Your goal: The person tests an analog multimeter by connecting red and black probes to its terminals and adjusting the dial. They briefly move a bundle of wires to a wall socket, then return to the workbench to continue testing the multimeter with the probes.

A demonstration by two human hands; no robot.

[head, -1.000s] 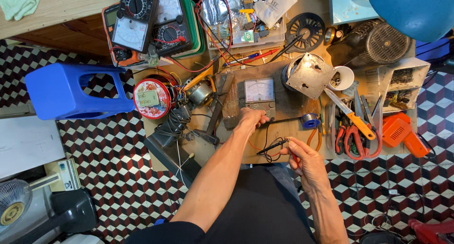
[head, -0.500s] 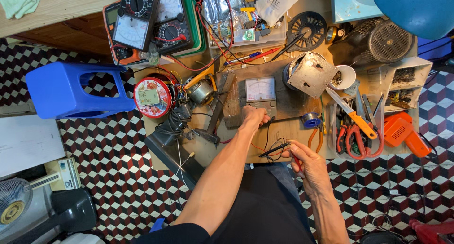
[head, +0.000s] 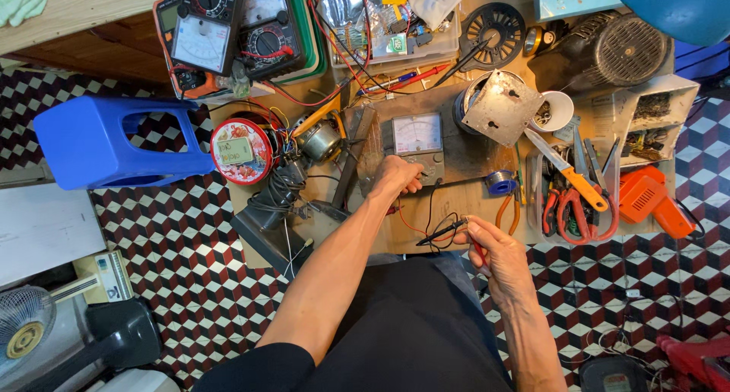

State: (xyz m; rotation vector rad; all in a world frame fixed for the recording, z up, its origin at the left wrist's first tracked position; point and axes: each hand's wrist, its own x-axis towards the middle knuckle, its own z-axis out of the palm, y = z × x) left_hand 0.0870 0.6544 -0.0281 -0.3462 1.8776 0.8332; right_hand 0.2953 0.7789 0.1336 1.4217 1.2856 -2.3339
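Observation:
My left hand (head: 395, 179) rests on the lower part of a grey analog meter (head: 416, 137) lying on the wooden board, fingers on its dial area. My right hand (head: 494, 247) holds two test probes (head: 443, 231), one black and one red, pinched between thumb and fingers just above my lap. Thin red and black leads run from the probes toward the meter. A roll of blue tape (head: 500, 182) lies just right of the meter.
Two black multimeters (head: 236, 23) sit at the top left. A red round tin (head: 241, 150) and a small motor (head: 318, 139) lie left of the meter. A tray of pliers and scissors (head: 574, 198), an orange tool (head: 652, 202) and a blue plastic stool (head: 106, 141) surround the board.
My left hand has stayed on the meter. My right hand has shifted slightly with the probes, keeping hold of them.

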